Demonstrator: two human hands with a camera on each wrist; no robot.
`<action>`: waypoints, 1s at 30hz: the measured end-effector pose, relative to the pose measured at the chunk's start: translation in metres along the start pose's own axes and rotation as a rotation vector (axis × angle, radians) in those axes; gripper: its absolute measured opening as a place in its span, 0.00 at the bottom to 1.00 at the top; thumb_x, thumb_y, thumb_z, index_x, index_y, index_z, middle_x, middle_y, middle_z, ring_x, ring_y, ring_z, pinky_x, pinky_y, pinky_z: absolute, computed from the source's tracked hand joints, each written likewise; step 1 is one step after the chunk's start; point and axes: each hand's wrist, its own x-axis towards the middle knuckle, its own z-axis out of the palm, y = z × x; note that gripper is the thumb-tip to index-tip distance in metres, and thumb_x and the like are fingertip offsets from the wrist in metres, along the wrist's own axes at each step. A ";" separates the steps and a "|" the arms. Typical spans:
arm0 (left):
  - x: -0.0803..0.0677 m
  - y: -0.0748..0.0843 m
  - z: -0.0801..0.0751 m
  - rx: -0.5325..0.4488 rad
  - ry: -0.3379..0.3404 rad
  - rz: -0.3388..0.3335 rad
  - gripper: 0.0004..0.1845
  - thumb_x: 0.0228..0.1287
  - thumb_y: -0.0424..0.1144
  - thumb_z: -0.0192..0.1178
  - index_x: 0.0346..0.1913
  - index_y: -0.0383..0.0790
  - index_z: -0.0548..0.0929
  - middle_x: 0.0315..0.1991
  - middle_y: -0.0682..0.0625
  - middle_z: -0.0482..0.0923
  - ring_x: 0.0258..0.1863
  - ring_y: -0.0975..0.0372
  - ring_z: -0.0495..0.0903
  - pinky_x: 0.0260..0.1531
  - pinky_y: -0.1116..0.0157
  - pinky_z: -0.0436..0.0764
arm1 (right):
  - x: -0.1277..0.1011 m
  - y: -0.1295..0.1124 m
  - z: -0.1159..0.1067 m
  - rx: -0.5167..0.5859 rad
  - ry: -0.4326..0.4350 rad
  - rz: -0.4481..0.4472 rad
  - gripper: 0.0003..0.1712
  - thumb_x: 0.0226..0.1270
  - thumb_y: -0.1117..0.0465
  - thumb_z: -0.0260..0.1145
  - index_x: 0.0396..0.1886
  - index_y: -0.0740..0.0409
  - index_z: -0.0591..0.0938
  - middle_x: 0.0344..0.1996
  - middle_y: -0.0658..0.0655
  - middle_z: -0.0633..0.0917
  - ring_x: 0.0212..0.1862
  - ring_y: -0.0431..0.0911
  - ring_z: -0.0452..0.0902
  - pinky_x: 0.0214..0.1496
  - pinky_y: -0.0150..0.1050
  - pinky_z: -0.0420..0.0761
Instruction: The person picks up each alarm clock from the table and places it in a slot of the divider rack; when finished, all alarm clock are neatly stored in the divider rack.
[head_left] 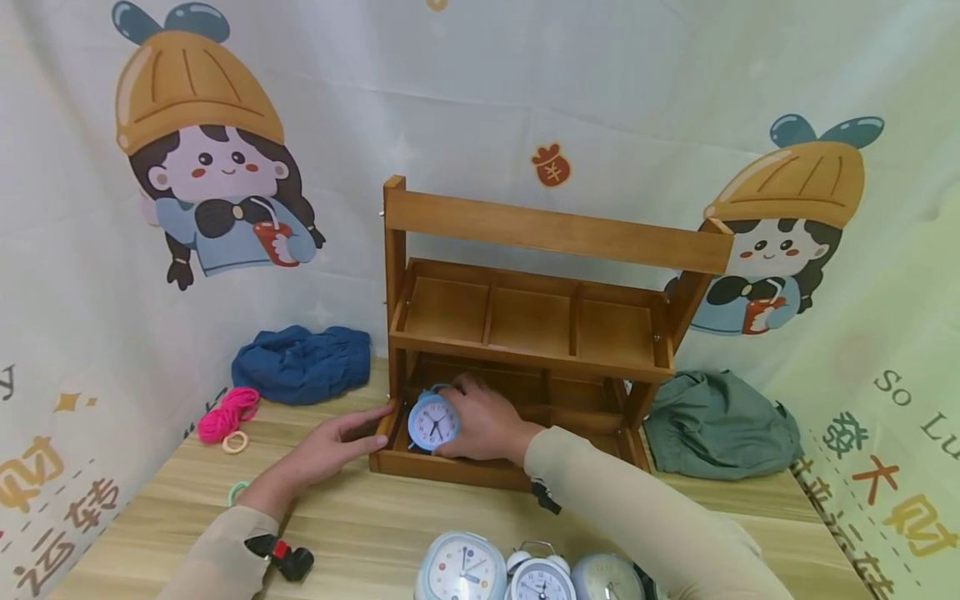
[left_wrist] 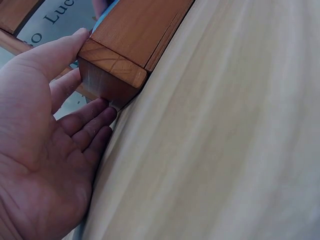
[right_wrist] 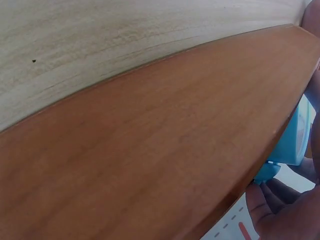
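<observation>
My right hand (head_left: 483,421) holds a small blue alarm clock (head_left: 433,423) at the left end of the lower tier of a two-tier wooden shelf (head_left: 525,477). The white dial faces me and is slightly tilted. In the right wrist view, the fingers lie around the blue clock body (right_wrist: 290,137), partly hidden behind the shelf's front board (right_wrist: 150,135). My left hand (head_left: 330,450) rests against the shelf's front left corner. In the left wrist view, its thumb (left_wrist: 60,52) touches the corner's upper edge, and the other fingers lie along the outer side.
In front stand a square light-blue clock (head_left: 461,571), a white twin-bell clock (head_left: 542,581) and a round grey clock (head_left: 607,577). Blue cloth (head_left: 300,367), pink yarn (head_left: 228,412) and a wooden ring (head_left: 235,442) lie left, green cloth (head_left: 720,425) right. The upper tier (head_left: 528,312) has three compartments.
</observation>
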 end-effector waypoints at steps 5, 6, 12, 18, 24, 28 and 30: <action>0.000 0.001 0.001 -0.007 -0.002 -0.004 0.33 0.83 0.51 0.67 0.84 0.48 0.75 0.83 0.43 0.70 0.84 0.40 0.63 0.80 0.34 0.63 | -0.002 0.003 0.001 -0.006 -0.013 -0.006 0.55 0.64 0.33 0.83 0.83 0.54 0.74 0.71 0.60 0.76 0.67 0.52 0.76 0.69 0.48 0.83; 0.000 0.001 0.001 -0.007 -0.002 -0.005 0.33 0.83 0.51 0.67 0.84 0.48 0.75 0.83 0.43 0.70 0.84 0.40 0.63 0.80 0.35 0.63 | -0.003 0.003 0.001 -0.004 -0.018 -0.011 0.55 0.65 0.33 0.82 0.83 0.54 0.73 0.71 0.60 0.76 0.68 0.52 0.75 0.70 0.49 0.82; 0.001 0.001 0.004 0.006 0.000 -0.012 0.33 0.82 0.53 0.67 0.84 0.49 0.75 0.83 0.43 0.70 0.84 0.40 0.64 0.80 0.34 0.63 | -0.016 0.005 -0.007 0.062 -0.031 -0.021 0.54 0.72 0.34 0.78 0.87 0.54 0.68 0.75 0.61 0.74 0.72 0.55 0.74 0.73 0.53 0.81; 0.003 0.002 0.003 0.001 -0.004 -0.015 0.34 0.82 0.53 0.67 0.84 0.50 0.75 0.83 0.43 0.70 0.84 0.39 0.63 0.80 0.33 0.64 | -0.049 -0.005 -0.031 0.128 0.019 -0.079 0.49 0.77 0.36 0.75 0.86 0.56 0.70 0.74 0.60 0.76 0.72 0.52 0.75 0.74 0.52 0.81; 0.003 0.003 0.002 0.034 0.014 -0.007 0.34 0.82 0.53 0.68 0.83 0.49 0.76 0.83 0.43 0.71 0.84 0.39 0.64 0.80 0.33 0.64 | -0.088 -0.024 -0.048 0.067 -0.052 -0.195 0.49 0.76 0.32 0.74 0.84 0.55 0.73 0.67 0.55 0.80 0.59 0.45 0.80 0.63 0.43 0.85; 0.002 0.003 0.002 0.035 0.020 -0.018 0.34 0.82 0.53 0.67 0.83 0.47 0.76 0.83 0.41 0.71 0.83 0.38 0.64 0.79 0.33 0.65 | -0.109 -0.035 -0.051 0.119 -0.220 -0.164 0.57 0.69 0.26 0.75 0.86 0.53 0.70 0.64 0.53 0.80 0.51 0.39 0.79 0.56 0.39 0.86; 0.001 0.003 0.002 0.038 0.017 -0.025 0.34 0.82 0.54 0.67 0.83 0.48 0.75 0.83 0.41 0.70 0.83 0.38 0.64 0.79 0.33 0.65 | -0.118 -0.039 -0.050 0.140 -0.302 -0.143 0.61 0.66 0.24 0.76 0.87 0.52 0.68 0.64 0.51 0.78 0.50 0.38 0.78 0.55 0.38 0.86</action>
